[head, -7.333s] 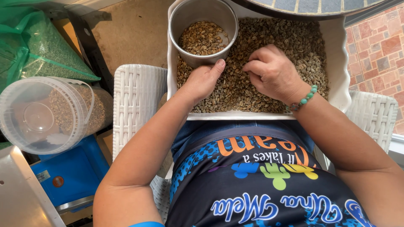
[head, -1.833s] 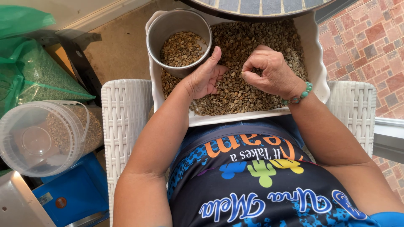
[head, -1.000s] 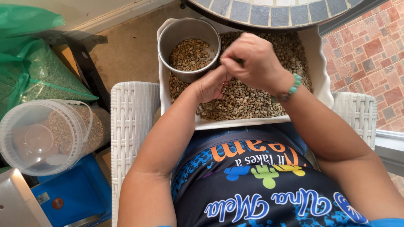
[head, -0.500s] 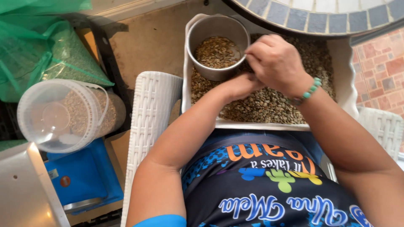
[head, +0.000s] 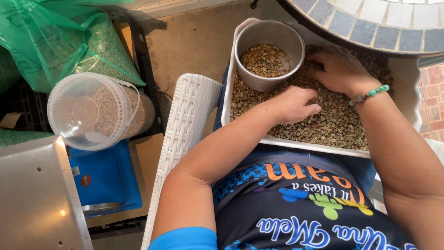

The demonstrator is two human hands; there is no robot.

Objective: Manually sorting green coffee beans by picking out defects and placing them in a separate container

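A seated person sorts pale green-brown beans in a white rectangular tray resting across the lap, its long axis running left to right. A round metal cup, upright and part-filled with beans, stands in the tray's far left corner. The left hand lies curled on the beans just beside the cup; what its grip encloses cannot be told. The right hand, wearing a green bead bracelet, presses fingers loosely spread into the beans. A tiled round surface hides the tray's far edge. At left sit a green plastic bag, a clear lidded bucket on its side and a blue box.
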